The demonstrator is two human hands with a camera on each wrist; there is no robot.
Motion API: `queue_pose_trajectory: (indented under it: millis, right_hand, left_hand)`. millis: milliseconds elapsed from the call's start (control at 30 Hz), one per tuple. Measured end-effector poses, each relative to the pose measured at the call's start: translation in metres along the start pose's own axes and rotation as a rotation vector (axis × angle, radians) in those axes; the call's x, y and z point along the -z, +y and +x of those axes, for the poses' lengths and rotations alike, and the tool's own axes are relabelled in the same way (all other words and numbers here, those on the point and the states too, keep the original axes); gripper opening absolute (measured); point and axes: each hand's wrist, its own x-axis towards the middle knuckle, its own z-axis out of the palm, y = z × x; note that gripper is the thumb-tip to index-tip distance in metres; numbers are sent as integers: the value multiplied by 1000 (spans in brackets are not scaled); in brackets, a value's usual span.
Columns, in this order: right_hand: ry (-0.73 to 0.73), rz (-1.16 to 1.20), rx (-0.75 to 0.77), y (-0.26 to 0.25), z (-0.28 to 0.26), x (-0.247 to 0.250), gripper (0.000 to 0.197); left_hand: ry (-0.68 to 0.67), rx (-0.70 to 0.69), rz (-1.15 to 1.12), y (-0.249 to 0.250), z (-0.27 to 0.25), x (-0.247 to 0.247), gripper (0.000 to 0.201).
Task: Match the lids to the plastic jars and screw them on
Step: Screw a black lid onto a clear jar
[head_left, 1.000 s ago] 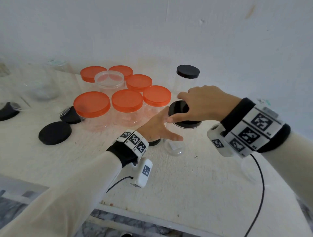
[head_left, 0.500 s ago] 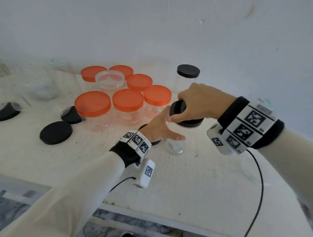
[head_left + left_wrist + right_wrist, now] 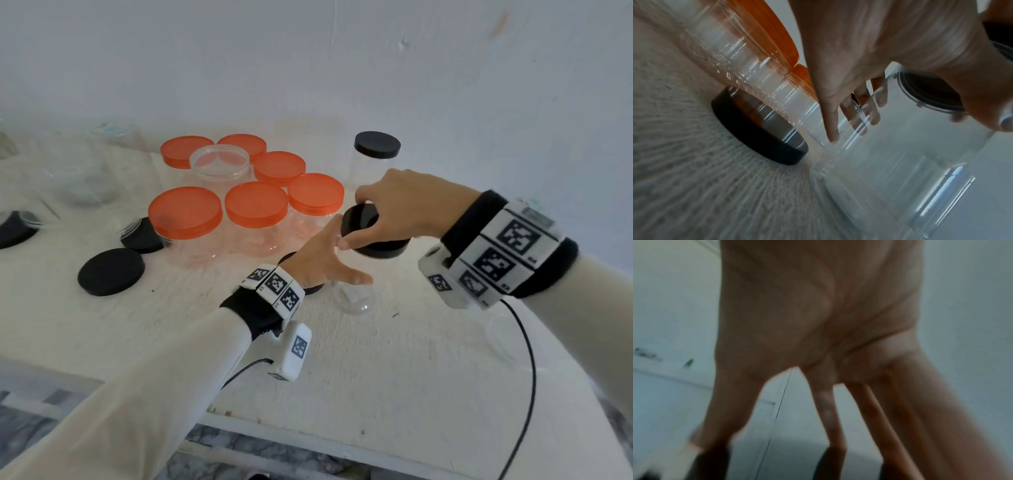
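On scuffed white table [image 3: 394, 370] by bare wall [image 3: 308, 51]: right hand [image 3: 407, 205] gripping black lid [image 3: 363, 219], left hand [image 3: 318, 260] clasping clear jar [image 3: 900, 162].

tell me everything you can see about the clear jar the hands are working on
The clear jar is see-through plastic, round, upright on the white table, apparently empty. A black lid sits on its mouth, gripped from above by the right hand. The left hand wraps its side. A loose black lid lies beside it.
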Motion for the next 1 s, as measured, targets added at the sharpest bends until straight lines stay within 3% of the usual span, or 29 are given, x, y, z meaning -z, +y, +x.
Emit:
queue_pose_trajectory:
  millis: [67,133,200,267,367,433,533,633,767,933,1000]
  right_hand:
    - [-206,68,78,10,-3,9,74]
    - [-295,171,194,15,-5,16,79]
    - [-219,215,211,15,-5,11,71]
    - [-67,195,136,9,-3,4,58]
    - [112,68,18,-1,-2,-5,64]
    - [33,-10,20,2,-2,-3,69]
    - [-255,115,160,13,-6,11,75]
    - [-185,197,178,12,-7,11,72]
    - [-8,82,85,1,-6,8,68]
    - [-309,77,177,8,-2,23,86]
    - [-287,136,192,11,-1,20,80]
  left_hand:
    - [-17,-13,-10,2,1,2,105]
    - [-32,-44,-11,3,0,2,105]
    - [-35,-56,-9,3,0,2,102]
    - [-6,-43,2,3,0,0,100]
    - [8,-25,8,0,1,-1,105]
    - [-1,-21,0,0,1,0,105]
    - [-17,-48,-10,2,0,1,99]
    - [-16,-66,-19,2,0,1,97]
    - [1,-18,-27,2,-1,0,99]
    - [-61,-35,-42,5,-1,2,102]
    - [-72,-44,-39,4,0,3,102]
